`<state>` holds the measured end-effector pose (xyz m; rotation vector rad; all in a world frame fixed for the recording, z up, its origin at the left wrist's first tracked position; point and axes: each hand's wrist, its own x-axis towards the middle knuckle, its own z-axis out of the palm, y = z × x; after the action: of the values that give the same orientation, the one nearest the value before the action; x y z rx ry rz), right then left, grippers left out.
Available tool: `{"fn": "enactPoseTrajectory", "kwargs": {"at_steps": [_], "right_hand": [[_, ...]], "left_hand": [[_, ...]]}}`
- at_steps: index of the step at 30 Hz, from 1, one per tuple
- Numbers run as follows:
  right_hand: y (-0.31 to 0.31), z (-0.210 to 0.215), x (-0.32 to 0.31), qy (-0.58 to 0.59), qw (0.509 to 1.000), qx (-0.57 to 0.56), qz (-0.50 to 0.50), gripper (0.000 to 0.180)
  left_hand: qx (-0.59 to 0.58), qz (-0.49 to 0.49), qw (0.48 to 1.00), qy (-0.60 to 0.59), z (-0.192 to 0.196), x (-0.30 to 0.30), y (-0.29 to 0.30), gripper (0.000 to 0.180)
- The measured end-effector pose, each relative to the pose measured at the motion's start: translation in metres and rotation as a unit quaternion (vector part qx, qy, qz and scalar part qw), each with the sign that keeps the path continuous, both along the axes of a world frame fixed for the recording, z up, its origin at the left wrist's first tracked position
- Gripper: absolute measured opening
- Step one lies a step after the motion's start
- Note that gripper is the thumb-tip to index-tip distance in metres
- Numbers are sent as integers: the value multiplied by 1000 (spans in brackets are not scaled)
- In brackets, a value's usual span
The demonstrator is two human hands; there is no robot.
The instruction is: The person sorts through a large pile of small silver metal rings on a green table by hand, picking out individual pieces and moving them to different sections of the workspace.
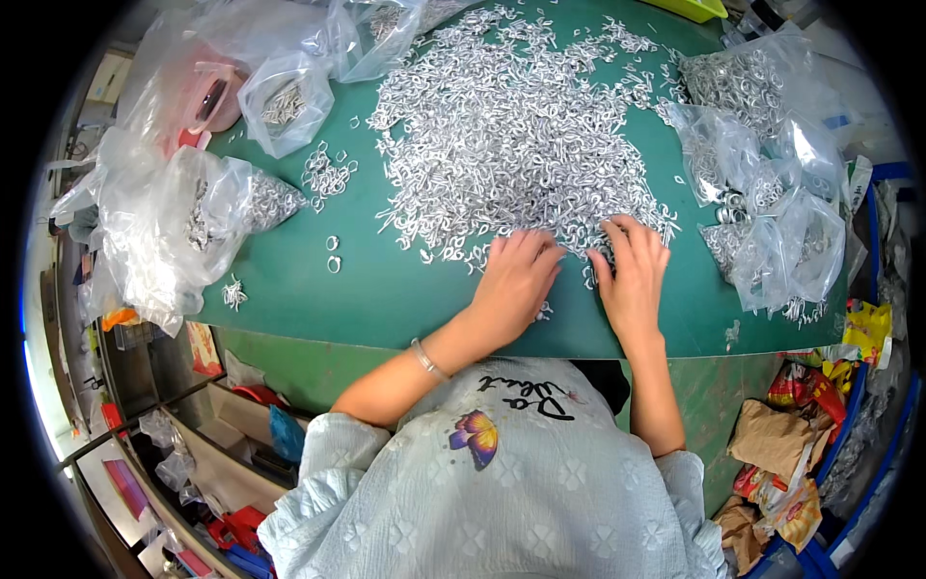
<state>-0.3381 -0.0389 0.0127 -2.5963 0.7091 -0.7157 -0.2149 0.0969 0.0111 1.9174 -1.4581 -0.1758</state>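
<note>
Across the upper middle of the frame, a broad, loose heap of small silver-coloured metal pieces (511, 135), many hook- or loop-shaped, spread over a smooth dark green tabletop (405, 304). At the heap's lower edge, just right of the frame's middle, both bare hands near each other but apart, backs upward. Left hand (521, 275): fingers bent, tips down at the lowest pieces, partly hidden; impossible to tell from this view about a grip on any of them. Around its wrist, a pale, shiny band bracelet (427, 359). Right hand (632, 275): thumb and forefinger spread apart, tips at the heap's lower right edge, no closed grip visible.

Left of the heap, a small cluster of silver ring-like pieces (328, 174); below it, two silver rings (334, 263); further to the lower left, a little pile of tiny silver pieces (233, 292). Along the left side, a crumpled clear plastic bag with silver contents (265, 198). At upper right, a bulging clear plastic bag of metal pieces (743, 87). At the top edge, a lime-yellow plastic tray (690, 8).
</note>
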Motion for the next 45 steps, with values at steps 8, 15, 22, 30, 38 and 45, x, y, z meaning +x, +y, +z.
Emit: {"fn": "enactPoseTrajectory", "kwargs": {"at_steps": [8,15,22,30,38,45], "right_hand": [[-14,7,-25,12,998,-14,-53,18],[-7,5,-8,60,998,-20,-29,19],[10,24,-21,-22,994,106,10,10],[5,20,-29,47,997,28,-55,13],[-1,10,-26,48,997,-33,-46,16],[0,8,-24,74,996,-31,-40,15]], "left_hand": [[6,-67,990,-120,-10,14,-55,30],[-68,-54,995,-49,-9,22,-57,14],[61,-87,980,171,5,3,9,14],[-27,-19,996,80,5,-19,23,23],[25,-126,991,19,-17,-35,33,24],[8,-95,994,58,-5,-29,31,24]]}}
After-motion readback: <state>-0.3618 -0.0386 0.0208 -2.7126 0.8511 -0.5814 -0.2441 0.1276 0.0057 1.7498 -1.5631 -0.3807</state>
